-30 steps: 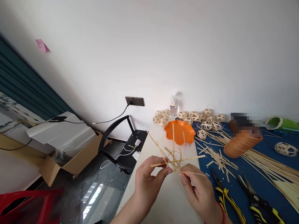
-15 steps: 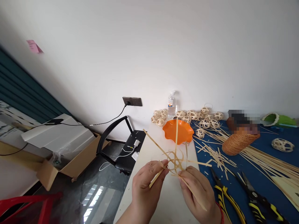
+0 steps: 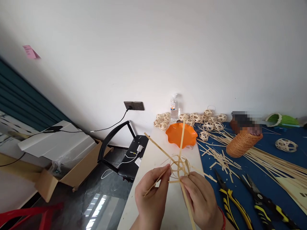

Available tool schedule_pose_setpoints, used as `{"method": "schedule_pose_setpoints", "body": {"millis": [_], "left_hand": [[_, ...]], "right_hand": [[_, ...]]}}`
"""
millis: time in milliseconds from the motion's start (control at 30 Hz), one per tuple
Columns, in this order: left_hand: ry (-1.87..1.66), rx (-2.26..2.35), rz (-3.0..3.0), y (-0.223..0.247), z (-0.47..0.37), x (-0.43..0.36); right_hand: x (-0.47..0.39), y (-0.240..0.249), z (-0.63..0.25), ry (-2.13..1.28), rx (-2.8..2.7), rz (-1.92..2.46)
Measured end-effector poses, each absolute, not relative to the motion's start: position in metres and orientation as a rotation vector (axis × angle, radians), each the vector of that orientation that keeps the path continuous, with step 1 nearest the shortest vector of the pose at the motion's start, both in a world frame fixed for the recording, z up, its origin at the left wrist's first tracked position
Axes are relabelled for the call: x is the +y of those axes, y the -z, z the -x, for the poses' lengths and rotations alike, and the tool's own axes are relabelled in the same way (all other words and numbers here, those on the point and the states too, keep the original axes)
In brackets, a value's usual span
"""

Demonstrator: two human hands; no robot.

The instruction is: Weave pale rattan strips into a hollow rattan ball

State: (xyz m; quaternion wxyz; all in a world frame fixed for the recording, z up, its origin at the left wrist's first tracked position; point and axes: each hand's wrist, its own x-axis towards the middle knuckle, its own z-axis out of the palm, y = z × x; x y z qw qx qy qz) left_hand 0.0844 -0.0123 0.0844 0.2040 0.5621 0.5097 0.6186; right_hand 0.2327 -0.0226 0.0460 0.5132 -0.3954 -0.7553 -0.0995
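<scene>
Between my hands is a small open weave of pale bamboo strips (image 3: pixel 178 163), with long loose ends sticking out upward, to the upper left and downward. My left hand (image 3: pixel 153 188) pinches a strip at the weave's left side, its end curving down across the palm. On the right side, my right hand (image 3: pixel 200 195) has thumb and fingers closed on the weave's lower right edge, where one strip runs down past the palm. Fingers partly cover the crossings. Beyond the weave lies an orange scalloped plate (image 3: pixel 181 135) on the white table (image 3: pixel 148 159).
Woven balls (image 3: pixel 208 124) and a water bottle (image 3: pixel 174 107) stand by the wall. The blue mat (image 3: pixel 207 159) bears cut strips, a twine roll (image 3: pixel 243 142), yellow-black pliers (image 3: pixel 231 199) and shears (image 3: pixel 262 198). A black chair (image 3: pixel 130 159) stands left.
My right hand has shifted slightly left against the weave, and the strip under it now points more steeply down. The strip in my left hand has turned and looks narrower.
</scene>
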Motion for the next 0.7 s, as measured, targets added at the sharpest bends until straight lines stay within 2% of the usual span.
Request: {"method": "schedule_pose_setpoints", "body": {"millis": [200,700], "left_hand": [[-1.753,1.336,-1.352,-0.088,-0.093,-0.009],[-1.858,1.215,-1.334,-0.082,-0.101,-0.005]], "right_hand": [[-0.021,-0.045,-0.232,0.232,-1.792,0.978],[-0.021,-0.047,-0.230,0.301,-1.799,0.997]]}}
